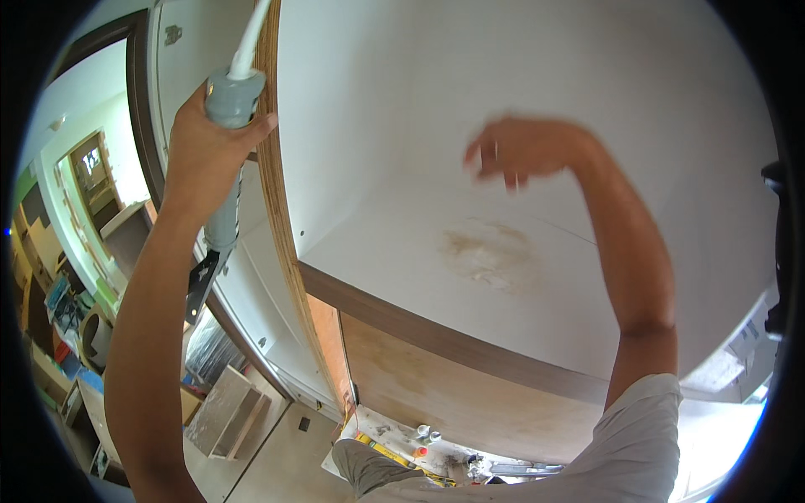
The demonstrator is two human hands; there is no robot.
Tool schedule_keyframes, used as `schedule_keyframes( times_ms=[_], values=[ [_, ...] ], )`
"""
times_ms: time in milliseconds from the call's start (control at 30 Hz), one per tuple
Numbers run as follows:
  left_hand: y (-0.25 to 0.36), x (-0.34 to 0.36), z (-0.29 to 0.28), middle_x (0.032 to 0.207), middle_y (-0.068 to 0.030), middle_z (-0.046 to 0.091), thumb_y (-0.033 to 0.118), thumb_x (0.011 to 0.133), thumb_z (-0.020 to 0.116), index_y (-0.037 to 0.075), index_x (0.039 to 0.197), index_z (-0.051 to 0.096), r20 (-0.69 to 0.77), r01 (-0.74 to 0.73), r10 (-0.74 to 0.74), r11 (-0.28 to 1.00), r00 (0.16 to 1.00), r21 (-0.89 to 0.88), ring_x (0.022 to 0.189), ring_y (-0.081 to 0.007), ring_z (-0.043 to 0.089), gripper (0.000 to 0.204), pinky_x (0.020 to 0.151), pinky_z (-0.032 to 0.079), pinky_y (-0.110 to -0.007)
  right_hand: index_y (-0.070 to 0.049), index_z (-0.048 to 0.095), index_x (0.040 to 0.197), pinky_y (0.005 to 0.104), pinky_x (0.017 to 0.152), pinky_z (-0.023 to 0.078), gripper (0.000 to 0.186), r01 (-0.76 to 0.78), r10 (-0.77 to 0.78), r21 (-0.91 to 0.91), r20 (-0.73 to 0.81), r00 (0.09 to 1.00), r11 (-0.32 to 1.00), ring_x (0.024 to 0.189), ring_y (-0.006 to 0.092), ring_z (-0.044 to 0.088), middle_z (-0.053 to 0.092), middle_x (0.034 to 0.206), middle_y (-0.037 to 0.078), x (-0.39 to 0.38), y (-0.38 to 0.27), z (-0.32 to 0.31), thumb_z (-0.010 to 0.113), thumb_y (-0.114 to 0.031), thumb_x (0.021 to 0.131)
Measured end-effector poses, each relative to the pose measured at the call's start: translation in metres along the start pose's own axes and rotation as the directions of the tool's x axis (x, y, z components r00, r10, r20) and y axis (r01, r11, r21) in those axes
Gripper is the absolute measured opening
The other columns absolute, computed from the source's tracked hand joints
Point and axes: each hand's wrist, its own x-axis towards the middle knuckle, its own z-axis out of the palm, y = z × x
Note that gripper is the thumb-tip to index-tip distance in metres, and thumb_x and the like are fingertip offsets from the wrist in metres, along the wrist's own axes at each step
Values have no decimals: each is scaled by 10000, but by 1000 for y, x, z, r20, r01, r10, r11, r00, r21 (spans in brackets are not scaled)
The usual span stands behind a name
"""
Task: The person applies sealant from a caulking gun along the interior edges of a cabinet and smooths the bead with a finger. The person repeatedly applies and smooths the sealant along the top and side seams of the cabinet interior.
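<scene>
My left hand [205, 159], raised at the left, is closed around a grey sealant cartridge [233, 99] with a long white nozzle [250, 42] pointing up. Below the hand, the cartridge runs into the dark metal end of a caulking gun [201, 281]. The cartridge is beside the raw wooden edge [270, 168] of a white cabinet. My right hand [524, 149] hangs in front of the cabinet's white interior [360, 101], wrist bent and fingers loosely curled and apart. It is slightly blurred, and I see nothing in it.
A brownish smudge [490, 256] marks the cabinet's white bottom panel, which has a brown front edge [436, 327]. Lower left, a wooden drawer box [226, 415] stands on the floor near other clutter. A yellow level [390, 453] and small items lie below.
</scene>
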Motion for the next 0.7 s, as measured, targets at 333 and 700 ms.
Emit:
schedule_keyframes(
  times_ms=[333,700],
  values=[
    [6,-137,-63,1164,-82,749,-16,796,784,12,1184,615,-67,178,-217,912,974,-369,771,-44,602,425,703,519,-219,19,660,814,446,728,526,169,97,-87,14,-332,939,995,832,356,660,698,839,190,-49,17,163,756,-118,837],
    [37,-290,-82,1028,-155,708,-39,751,803,40,1150,592,226,542,-581,454,782,-707,805,-193,680,458,727,580,-343,-3,529,700,334,593,448,303,192,-77,222,-440,895,956,616,170,540,557,664,67,-60,9,144,831,-26,721]
  ],
)
